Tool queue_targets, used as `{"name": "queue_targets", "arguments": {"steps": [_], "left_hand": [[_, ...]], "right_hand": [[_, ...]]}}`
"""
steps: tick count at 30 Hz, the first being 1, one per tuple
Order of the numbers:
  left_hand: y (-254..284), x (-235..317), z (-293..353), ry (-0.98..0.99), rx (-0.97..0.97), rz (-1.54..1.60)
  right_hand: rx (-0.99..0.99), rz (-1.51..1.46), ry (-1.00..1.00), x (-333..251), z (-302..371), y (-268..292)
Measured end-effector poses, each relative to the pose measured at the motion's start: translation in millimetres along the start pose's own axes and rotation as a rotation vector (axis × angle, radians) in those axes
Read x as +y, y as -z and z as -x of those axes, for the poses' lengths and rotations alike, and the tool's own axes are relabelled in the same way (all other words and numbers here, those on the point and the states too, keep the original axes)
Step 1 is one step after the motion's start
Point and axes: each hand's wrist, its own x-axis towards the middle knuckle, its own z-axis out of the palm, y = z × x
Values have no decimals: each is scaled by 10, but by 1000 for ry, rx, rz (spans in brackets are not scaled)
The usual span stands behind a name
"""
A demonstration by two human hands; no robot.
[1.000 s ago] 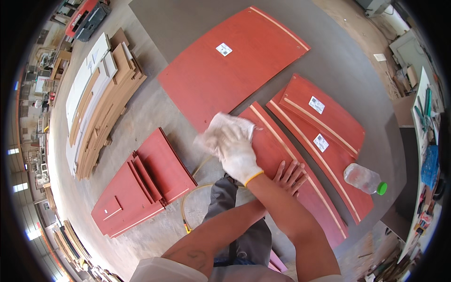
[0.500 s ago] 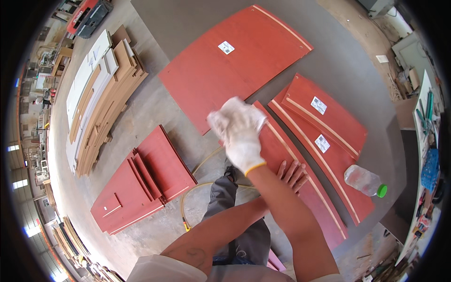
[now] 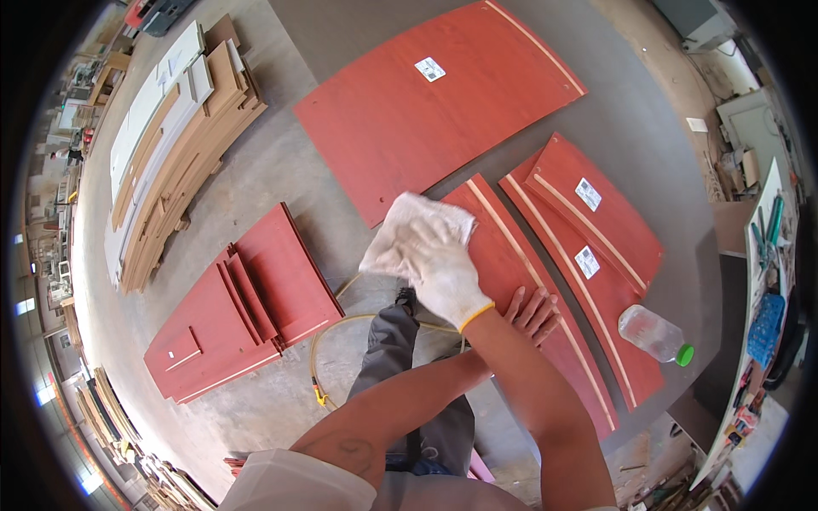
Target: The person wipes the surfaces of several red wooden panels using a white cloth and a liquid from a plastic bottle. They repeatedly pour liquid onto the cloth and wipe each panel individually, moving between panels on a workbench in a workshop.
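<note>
My forearms cross, the right one over the left. My right hand, in a white knit glove with a yellow cuff, presses a white cloth against the far left end of a narrow red wood panel. The cloth overhangs that panel's end. Bare and stretched out, my left hand lies flat on the same panel, beyond my right forearm. A light strip runs along the panel's far side. Two smaller red panels with labels overlap just right of it. Past them all lies a large red panel.
A clear plastic bottle with a green cap lies by the right-hand panels. More red boards are stacked at left, before a pile of brown and white boards. A yellow hose crosses the floor near my leg. Tools line the right edge.
The gloved right hand has come slightly nearer, and the bunched cloth now lies spread more flatly under it. My left hand stays on the panel. The whole view has shifted a little.
</note>
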Motion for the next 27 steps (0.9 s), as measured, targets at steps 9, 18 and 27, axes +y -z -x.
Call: {"name": "queue_targets", "arguments": {"steps": [9,18,27], "left_hand": [[-53,-31,101,42,69,-92],[100,57,-33,15,-12,21],[1355,-96,1225,-37,-137,589]], "right_hand": [[-174,-100,80,-7,782,207],[-98,180,100,-126,105,-38],[-110,-73,-320,-447,2346,556]]}}
